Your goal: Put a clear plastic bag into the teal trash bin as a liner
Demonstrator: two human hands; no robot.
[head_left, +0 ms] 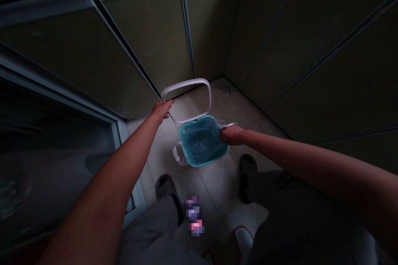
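A blue-green trash bin stands on the floor between my feet and the cabinets. Inside it lies a clear plastic bag, its loose handle hanging over the left side. Above the bin's far edge a white ring-shaped rim is raised, and my left hand is closed on its left side. My right hand grips the bin's right edge, with part of the bag bunched there; its fingertips are mostly hidden.
Panelled cabinets meet in a corner behind the bin. A framed glass door stands at the left. My slippered feet are on the tiled floor. Close to me lies a white, red-edged object, partly hidden, and a small pixelated patch.
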